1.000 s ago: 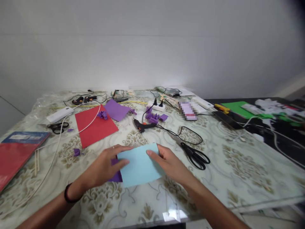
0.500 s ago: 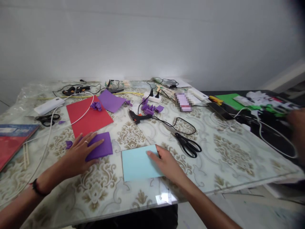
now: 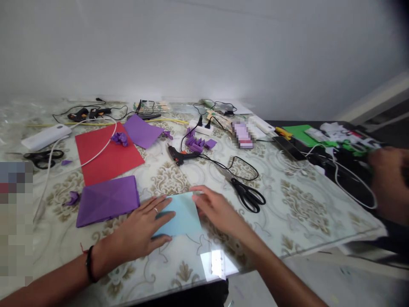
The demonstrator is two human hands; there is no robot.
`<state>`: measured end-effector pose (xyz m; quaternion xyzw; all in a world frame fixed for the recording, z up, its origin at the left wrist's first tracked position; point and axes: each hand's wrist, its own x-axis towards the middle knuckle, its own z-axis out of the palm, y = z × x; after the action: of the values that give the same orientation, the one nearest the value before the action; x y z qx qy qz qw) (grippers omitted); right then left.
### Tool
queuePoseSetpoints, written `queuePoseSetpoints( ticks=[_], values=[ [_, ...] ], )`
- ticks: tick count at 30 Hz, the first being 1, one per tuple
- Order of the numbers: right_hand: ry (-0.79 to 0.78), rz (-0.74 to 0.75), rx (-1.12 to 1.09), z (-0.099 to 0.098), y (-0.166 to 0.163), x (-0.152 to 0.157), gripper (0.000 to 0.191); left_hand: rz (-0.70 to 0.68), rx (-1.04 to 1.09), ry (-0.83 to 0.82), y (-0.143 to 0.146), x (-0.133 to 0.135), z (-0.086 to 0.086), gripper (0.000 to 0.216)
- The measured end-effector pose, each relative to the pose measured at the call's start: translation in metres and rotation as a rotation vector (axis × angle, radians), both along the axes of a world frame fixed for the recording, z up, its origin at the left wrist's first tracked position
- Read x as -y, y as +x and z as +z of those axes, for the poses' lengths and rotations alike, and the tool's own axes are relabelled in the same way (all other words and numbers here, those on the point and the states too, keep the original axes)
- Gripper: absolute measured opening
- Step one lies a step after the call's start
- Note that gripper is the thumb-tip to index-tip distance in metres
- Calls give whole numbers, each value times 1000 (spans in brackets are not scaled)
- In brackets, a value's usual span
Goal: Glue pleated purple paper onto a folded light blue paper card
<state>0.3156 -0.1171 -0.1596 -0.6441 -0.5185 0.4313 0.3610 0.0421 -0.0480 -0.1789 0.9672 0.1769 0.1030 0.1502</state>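
Observation:
A light-blue sheet of paper [image 3: 183, 213] lies on the patterned table in front of me. My left hand [image 3: 145, 226] rests flat on its left part, fingers spread and open. At the paper's upper right corner, my right hand [image 3: 215, 209] is closed on the edge between thumb and fingers; the fingertips are partly hidden. Left of the blue paper, a folded purple paper [image 3: 108, 200] lies untouched, with a crumpled purple scrap [image 3: 73, 198] beside it.
Black scissors [image 3: 247, 194] and a glue gun [image 3: 182, 155] lie beyond my hands. Red paper [image 3: 108, 153], purple paper [image 3: 143, 132], a power strip [image 3: 201, 128] and loose cables are farther back. Another person's blurred hand [image 3: 388, 170] is at the far right.
My left hand has left the folded purple paper and moved right onto the light-blue paper. My right hand stays at the blue paper's right side. The camera view has shifted slightly.

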Motion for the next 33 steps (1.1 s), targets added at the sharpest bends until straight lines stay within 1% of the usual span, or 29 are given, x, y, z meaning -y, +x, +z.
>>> queuePoseSetpoints(
  ticks=[1, 3, 5, 7, 9, 11, 14, 17, 19, 21, 23, 25, 27, 30, 33],
  values=[
    [18, -46, 9, 2, 14, 2, 42, -5, 1, -1, -1, -1, 1, 48],
    [80, -162, 109, 6, 43, 4, 41, -15, 1, -2, -1, -3, 5, 48],
    [108, -212, 188, 9, 70, 5, 36, -21, 1, -3, 0, -3, 8, 47],
    [174, -166, 411, 12, 90, 3, 29, -18, -5, -1, 2, -2, 10, 46],
    [254, -123, 625, 13, 103, 0, 26, -16, -20, 8, 3, 0, 10, 47],
    [312, -105, 718, 12, 106, -8, 25, -8, -34, 20, 4, 1, 9, 47],
    [372, -27, 713, 5, 93, -36, 27, -2, -52, 39, 3, 3, 6, 47],
    [437, 111, 701, -5, 70, -84, 47, 1, -61, 42, 2, 4, 5, 49],
    [450, 178, 690, -11, 57, -119, 58, 8, -54, 42, 2, 4, 3, 49],
    [439, 222, 672, -16, 49, -148, 58, 19, -37, 36, 1, 4, 2, 49],
    [422, 255, 637, -19, 46, -167, 50, 27, -26, 19, 1, 5, 0, 49],
    [412, 259, 584, -18, 46, -175, 41, 31, -24, 0, 1, 5, -1, 49],
    [416, 223, 512, -15, 49, -176, 36, 33, -34, -16, 1, 6, -2, 50],
    [437, 103, 363, -4, 58, -169, 37, 35, -49, -35, 2, 7, -2, 51],
    [442, -33, 167, 14, 69, -156, 34, 33, -56, -44, 3, 7, -1, 51]
  ],
)
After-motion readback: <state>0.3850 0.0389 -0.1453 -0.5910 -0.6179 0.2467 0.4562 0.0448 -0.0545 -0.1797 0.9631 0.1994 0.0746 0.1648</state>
